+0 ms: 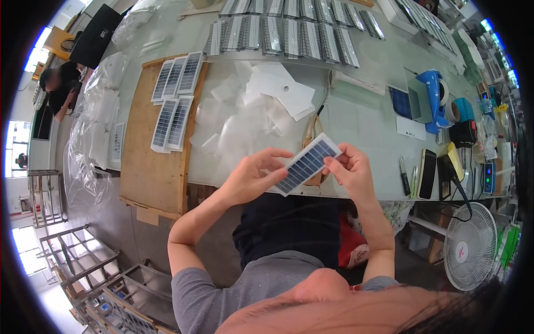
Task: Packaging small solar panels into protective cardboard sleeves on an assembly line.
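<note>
Head view: a person at a pale workbench (367,119) holds one small solar panel (307,163) up over the bench's near edge, between both hands.
Panel: a blue-celled rectangle with a white border, tilted, its far end up and to the right, clear of the bench.
Left hand (251,177): cupped under the panel's lower end, fingers spread and curled, supporting rather than clamping it.
Right hand (350,167): thumb and forefinger pinched at the panel's upper right corner; whether they grip the panel itself or a film on it is too small to tell.
Step in hand: by the look of it, inspecting or picking at the panel's corner, possibly lifting a protective film.
Next move calls for: a steady left-hand hold and a fine pinch at the corner, pulled along the face without flexing the panel.
White sheets (261,106): a loose heap of translucent and white pieces on the bench just beyond the hands.
Board (150,167): a wooden slab to the left, carrying two small groups of panels (177,100).
Far rows (289,33): many more panels laid side by side at the back.
Right side: tape rolls (453,108), a dark phone (427,173), and a fan (470,245) below the bench.
</note>
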Tool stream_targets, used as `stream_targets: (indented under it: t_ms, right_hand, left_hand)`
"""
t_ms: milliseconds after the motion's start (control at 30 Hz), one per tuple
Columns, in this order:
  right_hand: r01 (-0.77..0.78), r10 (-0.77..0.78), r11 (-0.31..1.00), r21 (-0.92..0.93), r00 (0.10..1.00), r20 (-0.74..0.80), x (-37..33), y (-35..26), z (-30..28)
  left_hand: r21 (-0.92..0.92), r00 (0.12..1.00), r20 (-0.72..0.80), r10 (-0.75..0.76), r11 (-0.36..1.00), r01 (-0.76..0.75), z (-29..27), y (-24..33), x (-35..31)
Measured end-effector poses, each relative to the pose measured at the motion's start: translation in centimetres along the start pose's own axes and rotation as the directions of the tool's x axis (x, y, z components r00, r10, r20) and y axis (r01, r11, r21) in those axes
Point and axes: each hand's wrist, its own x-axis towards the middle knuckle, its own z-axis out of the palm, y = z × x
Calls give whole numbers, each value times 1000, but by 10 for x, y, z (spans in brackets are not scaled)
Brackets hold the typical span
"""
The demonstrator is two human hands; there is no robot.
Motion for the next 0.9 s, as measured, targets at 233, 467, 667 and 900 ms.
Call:
stream_targets:
  t_ms: [233,467,667,900]
  right_hand:
    - [-62,-10,910,-409,985,-172,-2,59,-28]
    - [48,-347,597,-801,916,-204,-7,45,-13]
    - [171,-492,431,-886,868,-72,-6,48,-16]
    - [311,-582,548,-777,808,-87,11,30,-4]
  left_hand:
    - [126,955,20,-295,949,290,1,-49,18]
    - [157,964,54,-261,955,250,-1,-60,24]
    - [101,968,60,-243,966,237,11,-57,34]
    - [-251,927,225,-301,901,353,-29,-45,-7]
